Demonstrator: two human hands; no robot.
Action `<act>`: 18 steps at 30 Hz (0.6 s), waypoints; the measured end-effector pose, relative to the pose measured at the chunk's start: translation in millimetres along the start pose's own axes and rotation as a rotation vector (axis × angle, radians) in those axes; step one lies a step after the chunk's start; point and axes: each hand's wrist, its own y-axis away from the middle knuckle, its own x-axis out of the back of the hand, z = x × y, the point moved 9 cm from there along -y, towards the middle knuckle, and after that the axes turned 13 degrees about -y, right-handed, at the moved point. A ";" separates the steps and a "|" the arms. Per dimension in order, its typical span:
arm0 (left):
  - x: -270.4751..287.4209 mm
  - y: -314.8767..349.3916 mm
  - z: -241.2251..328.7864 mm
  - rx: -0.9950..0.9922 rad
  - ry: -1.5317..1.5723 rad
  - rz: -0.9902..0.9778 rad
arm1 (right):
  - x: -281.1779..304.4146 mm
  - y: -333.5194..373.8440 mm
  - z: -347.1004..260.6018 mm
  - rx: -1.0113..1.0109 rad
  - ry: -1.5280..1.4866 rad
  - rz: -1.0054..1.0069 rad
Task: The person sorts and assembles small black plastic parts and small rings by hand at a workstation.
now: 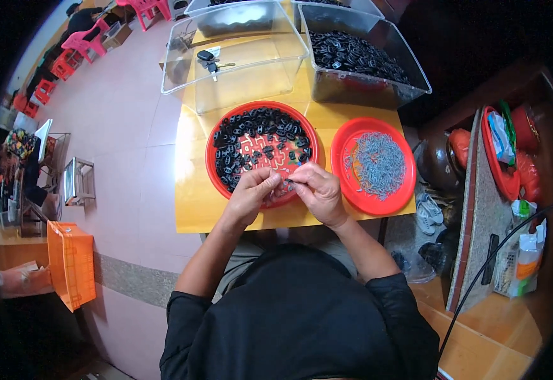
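Both hands meet over the near rim of a red round tray point(210, 155) of small black plastic pieces point(231, 166). My right hand point(322, 193) is closed in a pinch, with a small black plastic piece point(289, 182) at its fingertips. Thumb and forefinger pressed together, my left hand point(253, 192) is closed just beside it; what it pinches, if anything, is too small to make out. To the right of the tray, a red plate point(353, 192) bears a heap of small grey metal pins or screws point(381, 166).
Behind the tray stands a clear plastic bin point(245, 85) with car keys point(212, 62) showing in it. A second clear bin point(352, 92) holds many black pieces. All rest on a yellow table point(191, 215). An orange crate point(74, 266) and a small metal stool point(79, 182) stand at left.
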 end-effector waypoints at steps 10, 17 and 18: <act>6.9 6.5 12.0 -0.194 -0.146 0.133 | -12.1 22.8 54.8 -0.656 -0.558 0.181; 19.6 6.8 10.3 -0.153 -0.375 0.198 | -12.7 24.1 62.1 -0.675 -0.592 0.186; 30.5 5.7 19.7 -0.227 -0.518 0.294 | -8.7 25.2 62.3 -0.670 -0.588 0.216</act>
